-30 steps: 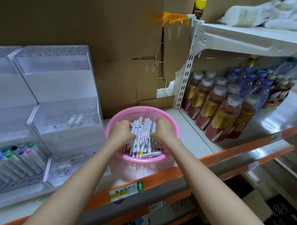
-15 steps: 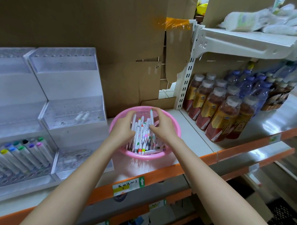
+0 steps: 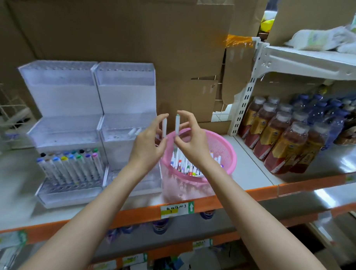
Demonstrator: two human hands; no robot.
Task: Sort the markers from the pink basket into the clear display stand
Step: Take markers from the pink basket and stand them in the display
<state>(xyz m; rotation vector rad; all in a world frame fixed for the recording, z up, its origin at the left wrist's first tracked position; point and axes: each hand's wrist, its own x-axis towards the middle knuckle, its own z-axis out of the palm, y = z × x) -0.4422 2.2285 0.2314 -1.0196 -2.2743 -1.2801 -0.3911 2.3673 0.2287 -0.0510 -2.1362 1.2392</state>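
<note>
**Both hands up with a marker each, most of the basket still to sort**

Both hands are raised above the basket, each pinching one marker upright. Left hand (image 3: pixel 147 146) grips a white-barrelled marker with a pale cap (image 3: pixel 164 127) between thumb and fingertips; right hand (image 3: pixel 190 142) holds a white marker with a greenish cap (image 3: pixel 177 124) the same way, its other fingers spread loosely. The two markers stand just beside each other, not touching.

Below the hands sits the round pink plastic mesh basket (image 3: pixel 223 154), near the front edge of the orange-edged shelf (image 3: pixel 258 191), with many coloured-cap markers (image 3: pixel 184 165) still piled inside.

Just left of the basket stand the clear stepped acrylic display stands (image 3: pixel 121 104). On the left-hand stand, the lowest tier holds two rows of standing markers (image 3: pixel 71 165), with empty holes in front of them. Its upper tiers look bare, and the stand nearer the basket shows only a couple of pale shapes on its middle step.

Judging by this, the sort is at an early stage: a small share placed, most remaining.
</note>
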